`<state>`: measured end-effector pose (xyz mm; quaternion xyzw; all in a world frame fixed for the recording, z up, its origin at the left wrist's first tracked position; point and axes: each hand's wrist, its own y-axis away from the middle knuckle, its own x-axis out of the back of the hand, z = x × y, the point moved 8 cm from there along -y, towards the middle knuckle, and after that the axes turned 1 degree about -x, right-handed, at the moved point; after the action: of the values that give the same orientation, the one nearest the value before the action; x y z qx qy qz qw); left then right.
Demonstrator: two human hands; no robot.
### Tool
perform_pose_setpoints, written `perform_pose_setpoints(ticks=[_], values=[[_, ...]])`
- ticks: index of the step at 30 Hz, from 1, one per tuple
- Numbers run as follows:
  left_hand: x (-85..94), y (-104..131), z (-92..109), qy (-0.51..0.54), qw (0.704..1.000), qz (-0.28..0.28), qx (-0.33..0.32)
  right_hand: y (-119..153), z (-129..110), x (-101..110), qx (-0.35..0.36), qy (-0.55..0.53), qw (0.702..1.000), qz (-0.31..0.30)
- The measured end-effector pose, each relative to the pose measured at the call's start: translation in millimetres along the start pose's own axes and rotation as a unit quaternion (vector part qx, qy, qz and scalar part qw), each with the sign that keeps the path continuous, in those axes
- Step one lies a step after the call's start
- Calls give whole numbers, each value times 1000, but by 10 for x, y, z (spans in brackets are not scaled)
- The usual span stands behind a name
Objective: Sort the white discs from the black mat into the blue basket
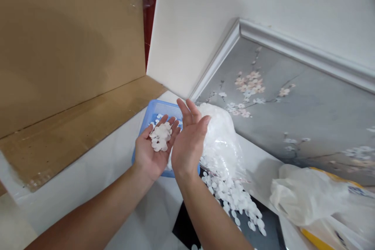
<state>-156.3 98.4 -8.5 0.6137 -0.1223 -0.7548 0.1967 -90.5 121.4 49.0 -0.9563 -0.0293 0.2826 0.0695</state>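
Palm up, my left hand [150,158] carries a small pile of round white discs [161,136] over a blue plastic basket [152,108]. Its fingers are slightly curled under the pile. My right hand [189,140] is raised beside it, fingers apart and palm turned toward the left hand, with nothing in it. More white discs lie inside the basket, partly hidden by both hands. Right of my right hand stands a clear plastic bag [221,140] full of white discs. Loose discs [234,195] spill from its mouth across a black tray [266,222].
A large cardboard box [70,39] stands at the left, with a cardboard strip [82,125] along its base. A framed floral picture [293,97] leans at the right. White and yellow plastic bags [316,195] lie at the lower right.
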Motion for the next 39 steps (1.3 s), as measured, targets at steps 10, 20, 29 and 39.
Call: perform_pose_setpoints(ticks=[10, 20, 29, 39], values=[[-196, 22, 66, -176, 978, -98, -59, 227, 633, 304, -309, -147, 936, 85], [-283, -84, 318, -241, 959, -122, -82, 75, 459, 519, -290, -153, 943, 48], [-293, -122, 392, -277, 954, -114, -30, -94, 74, 510, -198, -61, 978, -33], [-503, 38, 463, -394, 870, -198, -219, -133, -244, 486, -32, 74, 993, -80]])
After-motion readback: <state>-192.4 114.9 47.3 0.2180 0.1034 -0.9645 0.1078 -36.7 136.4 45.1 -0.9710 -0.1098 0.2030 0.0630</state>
